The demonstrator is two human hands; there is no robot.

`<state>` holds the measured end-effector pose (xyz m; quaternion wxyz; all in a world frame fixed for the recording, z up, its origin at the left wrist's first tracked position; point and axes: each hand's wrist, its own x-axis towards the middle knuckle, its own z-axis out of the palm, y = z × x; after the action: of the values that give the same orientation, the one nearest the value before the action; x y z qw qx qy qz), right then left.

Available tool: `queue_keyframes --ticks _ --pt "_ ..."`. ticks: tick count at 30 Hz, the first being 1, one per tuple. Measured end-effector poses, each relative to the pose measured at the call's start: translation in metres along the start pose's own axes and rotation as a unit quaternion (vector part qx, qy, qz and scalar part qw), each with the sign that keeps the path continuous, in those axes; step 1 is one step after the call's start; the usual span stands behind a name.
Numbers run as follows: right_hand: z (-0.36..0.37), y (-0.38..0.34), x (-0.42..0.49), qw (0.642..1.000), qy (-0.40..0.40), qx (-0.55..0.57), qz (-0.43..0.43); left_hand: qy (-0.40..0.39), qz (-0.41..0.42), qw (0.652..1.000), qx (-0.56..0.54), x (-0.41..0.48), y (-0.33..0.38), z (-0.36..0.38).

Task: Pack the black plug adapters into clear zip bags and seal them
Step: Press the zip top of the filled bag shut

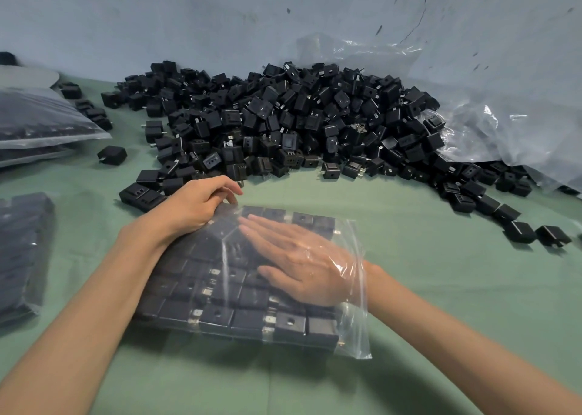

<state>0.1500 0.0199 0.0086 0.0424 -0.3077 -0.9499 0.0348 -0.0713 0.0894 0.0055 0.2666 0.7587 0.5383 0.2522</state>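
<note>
— Black square plug adapters [289,323] lie packed in flat rows inside the clear zip bag [357,326], which rests on the green surface [425,273] right in front of me. How do you read its handling?
— Heavy for its skin, I'd judge. Hard little blocks with metal prongs, and thin, slippery film around them. Lifted by one corner, it would sag and the rows would tumble.
— My right hand [302,257] is inside the bag through the mouth on the right side, fingers straight and flat on top of the adapters, gripping nothing. My left hand [195,203] is at the far left corner, fingers curled and pinching the film there.
— Good anchor. For sealing, I'd take hold at the zip strip by the mouth, film only, with the bag lying flat. To move it, support it from beneath with both hands.
— The prongs?
— They could poke through the film if squeezed, so press gently. The loose heap of black adapters [283,115] behind sits near the bag but apart from it.
</note>
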Motion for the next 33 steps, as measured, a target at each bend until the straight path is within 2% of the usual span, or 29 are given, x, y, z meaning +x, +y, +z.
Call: queue_keyframes --ticks 3,7,11,17,26,33 --pt "0.003 0.001 0.001 1.000 0.012 -0.005 -0.002 -0.021 -0.006 0.999 0.026 0.001 0.001 0.001" --pt "0.008 0.004 0.003 0.998 0.030 -0.037 -0.034 -0.004 -0.031 0.998 0.060 0.003 0.004 0.003" --pt "0.013 0.011 0.004 0.995 0.029 -0.059 -0.077 0.005 -0.043 0.997 0.058 0.003 0.007 0.003" --pt "0.012 0.009 0.002 0.996 0.022 -0.038 -0.077 0.005 -0.051 0.998 0.044 0.003 0.008 0.000" --pt "-0.005 0.005 0.016 0.991 -0.084 -0.064 -0.085 -0.015 -0.056 0.996 0.068 0.003 0.012 0.004" --pt "0.000 0.003 0.016 0.996 -0.039 -0.021 -0.081 -0.012 -0.058 0.997 0.056 0.003 0.011 0.004"
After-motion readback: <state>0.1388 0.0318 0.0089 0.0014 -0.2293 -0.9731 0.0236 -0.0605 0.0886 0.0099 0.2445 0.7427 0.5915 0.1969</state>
